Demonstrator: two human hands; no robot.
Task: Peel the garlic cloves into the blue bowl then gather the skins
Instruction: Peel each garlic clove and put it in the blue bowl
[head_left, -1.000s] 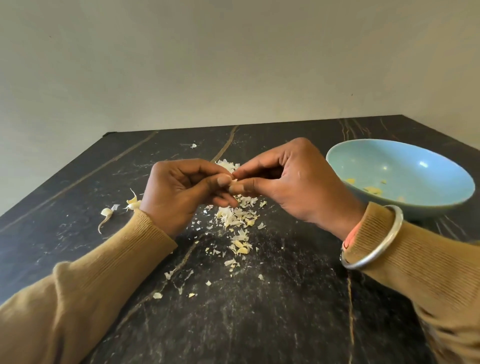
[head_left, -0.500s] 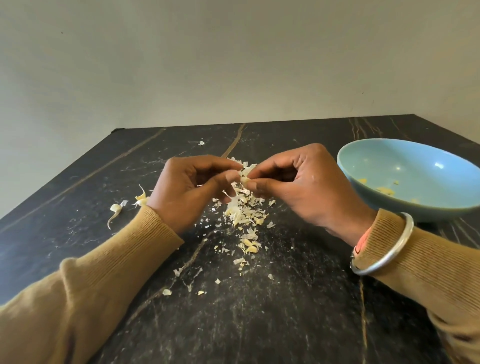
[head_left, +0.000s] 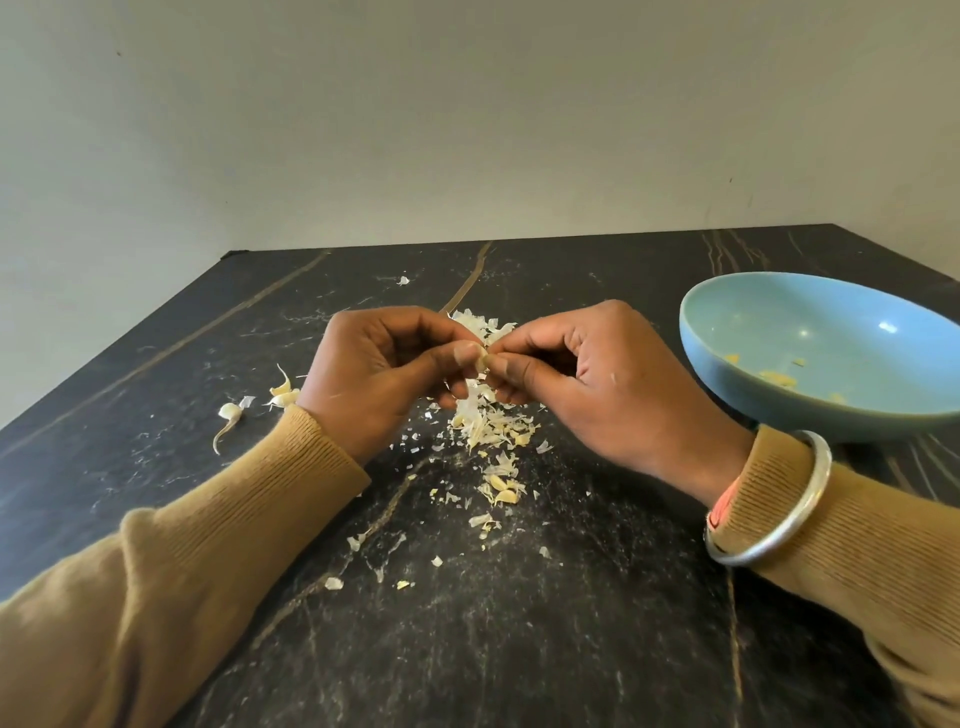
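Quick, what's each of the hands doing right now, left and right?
Left hand: closed, pinching the garlic clove.
Right hand: closed, pinching the same clove from the other side.

Glossy smooth blue bowl (head_left: 737, 374), dark veined stone-look table (head_left: 519, 649), papery garlic skins (head_left: 493, 426), ribbed knit sleeves (head_left: 218, 530), polished metal bangle (head_left: 779, 525).

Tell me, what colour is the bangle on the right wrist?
Silver: the bangle shows plainly in the head view.

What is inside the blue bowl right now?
A few small yellowish garlic pieces lie on the floor of the blue bowl. Its near wall hides the closest part of the inside, and the frame cuts off its right side.
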